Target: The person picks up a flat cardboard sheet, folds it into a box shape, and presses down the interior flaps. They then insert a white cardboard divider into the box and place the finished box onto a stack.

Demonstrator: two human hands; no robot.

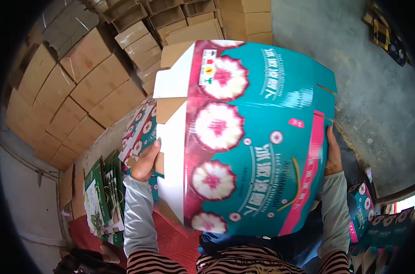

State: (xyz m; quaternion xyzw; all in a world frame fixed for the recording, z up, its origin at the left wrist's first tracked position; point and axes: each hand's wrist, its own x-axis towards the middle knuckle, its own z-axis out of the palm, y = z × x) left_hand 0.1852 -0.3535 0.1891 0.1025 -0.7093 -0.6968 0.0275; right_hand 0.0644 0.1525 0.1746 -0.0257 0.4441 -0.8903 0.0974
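A large printed cardboard carton (pixel 271 132), teal with pink fruit slices and white lettering, is held up in front of my body. It looks folded flat or partly flat, with white and brown flaps sticking out on its left side. My left hand (pixel 145 163) grips the left flap edge, thumb on the near face. On the opposite side my right hand (pixel 333 153) holds the right edge, its fingers partly hidden behind the board. A yellow cord handle (pixel 295 182) shows on the carton's face. More printed cartons (pixel 141 130) lie behind it at the left.
Brown cardboard boxes (pixel 75 86) are stacked at the upper left and back. Green printed cartons (pixel 102 196) stand at the lower left beside a red mat (pixel 182 242). Further teal cartons (pixel 365 210) stand at the lower right. Grey concrete floor (pixel 317 27) spreads at the upper right.
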